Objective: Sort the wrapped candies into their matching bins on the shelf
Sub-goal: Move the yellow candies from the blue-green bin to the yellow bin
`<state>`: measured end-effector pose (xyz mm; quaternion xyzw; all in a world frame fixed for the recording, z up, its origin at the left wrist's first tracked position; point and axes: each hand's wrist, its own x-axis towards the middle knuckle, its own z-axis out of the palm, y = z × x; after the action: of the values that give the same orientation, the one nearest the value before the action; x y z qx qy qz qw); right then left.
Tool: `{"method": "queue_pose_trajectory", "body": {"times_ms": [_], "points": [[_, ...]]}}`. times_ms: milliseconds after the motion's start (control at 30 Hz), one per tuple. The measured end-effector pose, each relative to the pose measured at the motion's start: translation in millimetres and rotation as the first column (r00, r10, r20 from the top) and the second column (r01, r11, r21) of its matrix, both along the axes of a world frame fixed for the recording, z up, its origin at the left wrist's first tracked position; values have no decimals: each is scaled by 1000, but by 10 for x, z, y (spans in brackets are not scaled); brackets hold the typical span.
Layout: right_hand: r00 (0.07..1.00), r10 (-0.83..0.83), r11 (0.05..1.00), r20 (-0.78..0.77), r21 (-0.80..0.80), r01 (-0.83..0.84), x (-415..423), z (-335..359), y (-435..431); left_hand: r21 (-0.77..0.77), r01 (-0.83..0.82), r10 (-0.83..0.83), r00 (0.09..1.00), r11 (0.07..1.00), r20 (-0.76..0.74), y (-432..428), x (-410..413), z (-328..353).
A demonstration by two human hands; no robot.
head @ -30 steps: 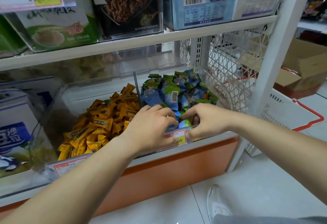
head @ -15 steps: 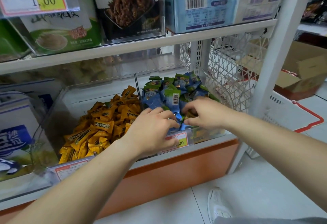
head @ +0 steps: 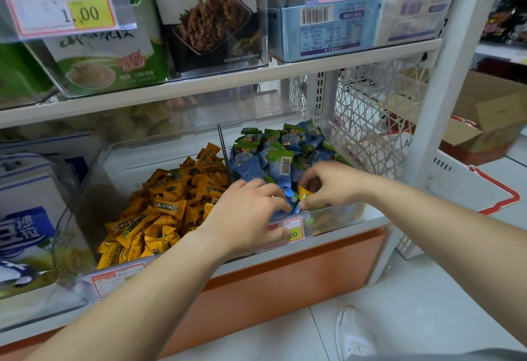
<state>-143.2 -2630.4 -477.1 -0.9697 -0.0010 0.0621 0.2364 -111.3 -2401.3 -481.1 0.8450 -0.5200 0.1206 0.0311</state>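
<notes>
Two clear bins sit side by side on the low shelf. The left bin [head: 94, 172] holds a heap of yellow wrapped candies [head: 168, 206]. The right bin [head: 339, 219] holds blue-and-green wrapped candies [head: 273, 152]. Both hands reach into the front of the right bin. My right hand [head: 333, 183] pinches one yellow candy [head: 303, 192] between thumb and fingers, just above the blue ones. My left hand [head: 245, 212] lies palm down on the blue candies at the bin's front left, fingers curled; what is under it is hidden.
A clear divider [head: 224, 146] separates the two bins. Price tags [head: 288, 232] hang on the bin fronts. A shelf [head: 228, 78] with boxed snacks runs close overhead. A white lattice panel [head: 370, 121] and post [head: 445, 75] stand right. Blue-white cartons [head: 25, 218] stand left. A white shoe [head: 353, 335] is on the floor.
My right hand has lifted slightly out of the blue candies and now shows a yellow candy pinched in its fingers. My left hand stays at the bin's front.
</notes>
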Motion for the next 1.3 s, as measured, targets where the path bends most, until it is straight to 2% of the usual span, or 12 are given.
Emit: {"method": "queue_pose_trajectory", "body": {"times_ms": [167, 267, 367, 433, 533, 600, 667, 700, 800, 900, 1133, 1300], "points": [[980, -142, 973, 141, 200, 112, -146, 132, -106, -58, -41, 40, 999, 997, -16, -75, -8, 8], [931, -260, 907, 257, 395, 145, -199, 264, -68, -212, -140, 118, 987, 967, -113, -158, -31, 47], [920, -319, 752, 229, 652, 98, -259, 361, 47, -352, -254, 144, 940, 901, -310, -218, -42, 100], [936, -296, 669, 189, 741, 62, -289, 370, 150, -433, -272, 53, 889, 859, -454, -231, -43, 140], [966, -240, 620, 94, 781, 78, -290, 364, 222, -526, -249, 6, 907, 813, -420, -192, -40, 196], [981, -184, 744, 66, 662, 95, -301, 361, 160, -499, -249, 89, 942, 830, -322, -134, -22, 227], [998, -40, 916, 42, 400, 20, -325, 331, 36, -447, -260, 154, 953, 856, -261, -56, -2, 250], [999, 43, 968, -15, 247, -38, -345, 302, -9, -417, -264, 168, 953, 870, -253, -17, 8, 252], [968, 136, 981, -211, -109, -162, -389, 179, -36, -331, -213, 155, 969, 919, -192, 75, 11, 224], [961, 151, 933, -231, -286, -216, -381, 51, -8, -296, -147, 125, 988, 944, -92, 104, -20, 196], [947, 156, 873, -281, -409, -265, -205, -68, 95, -315, -133, 107, 989, 940, -98, 121, -36, 176], [927, 125, 905, -354, -343, -253, -52, -33, 130, -317, -144, 108, 986, 937, -128, 163, -42, 180]]}}
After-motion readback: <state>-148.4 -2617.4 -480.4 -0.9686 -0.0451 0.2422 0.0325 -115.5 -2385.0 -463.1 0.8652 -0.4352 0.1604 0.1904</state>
